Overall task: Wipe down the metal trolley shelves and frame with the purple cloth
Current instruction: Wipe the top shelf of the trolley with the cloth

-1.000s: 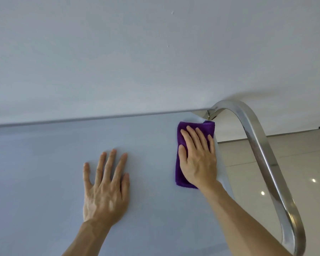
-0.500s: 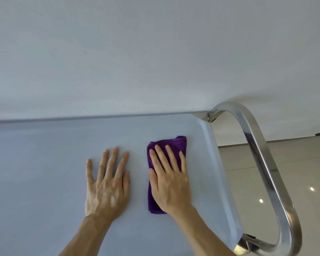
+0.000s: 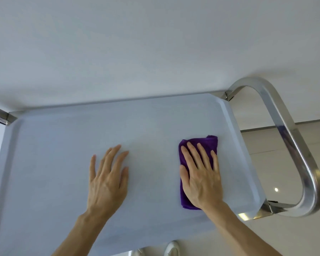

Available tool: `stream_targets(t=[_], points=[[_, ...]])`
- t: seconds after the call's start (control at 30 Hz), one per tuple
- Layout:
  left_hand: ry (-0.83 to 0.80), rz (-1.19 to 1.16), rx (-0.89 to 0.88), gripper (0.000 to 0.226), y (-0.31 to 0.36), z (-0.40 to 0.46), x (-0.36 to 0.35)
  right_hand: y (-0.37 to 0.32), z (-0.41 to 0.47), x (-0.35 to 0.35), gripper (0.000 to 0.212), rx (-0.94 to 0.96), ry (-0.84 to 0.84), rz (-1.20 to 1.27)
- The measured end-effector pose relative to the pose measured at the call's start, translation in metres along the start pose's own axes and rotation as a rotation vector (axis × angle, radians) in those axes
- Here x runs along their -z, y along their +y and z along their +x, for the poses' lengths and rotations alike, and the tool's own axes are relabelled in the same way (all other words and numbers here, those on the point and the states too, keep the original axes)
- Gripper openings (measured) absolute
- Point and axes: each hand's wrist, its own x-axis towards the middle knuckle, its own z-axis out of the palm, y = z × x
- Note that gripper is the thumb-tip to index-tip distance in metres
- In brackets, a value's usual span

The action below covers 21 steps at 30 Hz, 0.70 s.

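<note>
The trolley's top shelf (image 3: 63, 145) is a pale metal tray with a raised rim, filling the middle of the view. A folded purple cloth (image 3: 199, 143) lies on its right part. My right hand (image 3: 201, 174) presses flat on the cloth with straight fingers, covering most of it. My left hand (image 3: 107, 178) rests flat on the bare shelf to the left of the cloth, fingers spread. A polished steel loop handle (image 3: 292, 145) curves off the shelf's right end.
A white wall (image 3: 155, 43) stands directly behind the trolley's far edge. Glossy tiled floor (image 3: 294, 237) shows on the right beyond the handle. A steel frame corner (image 3: 0, 113) sticks out at the far left. White shoes (image 3: 171, 249) show below the shelf's near edge.
My right hand slid the cloth from the far right corner toward me and left, then back to the right. The view pulled back, showing the whole shelf. My left hand stayed flat.
</note>
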Motion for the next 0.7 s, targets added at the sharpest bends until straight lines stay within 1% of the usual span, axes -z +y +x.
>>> stream_targets(t=[0.07, 0.23, 0.37, 0.43, 0.53, 0.6, 0.7], points=[[-0.001, 0.007, 0.060, 0.046, -0.013, -0.015, 0.004, 0.000, 0.001, 0.000, 0.053, -0.005, -0.005, 0.001], [-0.049, 0.151, 0.040, 0.051, -0.018, -0.021, -0.010, 0.000, 0.003, -0.001, 0.054, -0.008, -0.010, -0.007], [-0.051, 0.204, 0.046, 0.050, -0.020, -0.021, -0.013, -0.003, 0.007, -0.001, 0.055, -0.014, -0.028, -0.035], [-0.051, 0.209, 0.047, 0.050, -0.020, -0.020, -0.013, -0.012, 0.025, -0.002, 0.055, -0.071, -0.019, -0.032], [-0.052, 0.221, 0.049, 0.049, -0.020, -0.020, -0.014, -0.045, 0.066, -0.005, 0.055, -0.132, 0.012, 0.007], [-0.049, 0.223, 0.052, 0.048, -0.022, -0.020, -0.014, -0.072, 0.083, -0.008, 0.055, -0.096, 0.018, 0.035], [-0.055, 0.225, 0.050, 0.048, -0.022, -0.020, -0.012, -0.101, 0.070, -0.010, 0.054, 0.057, 0.026, 0.058]])
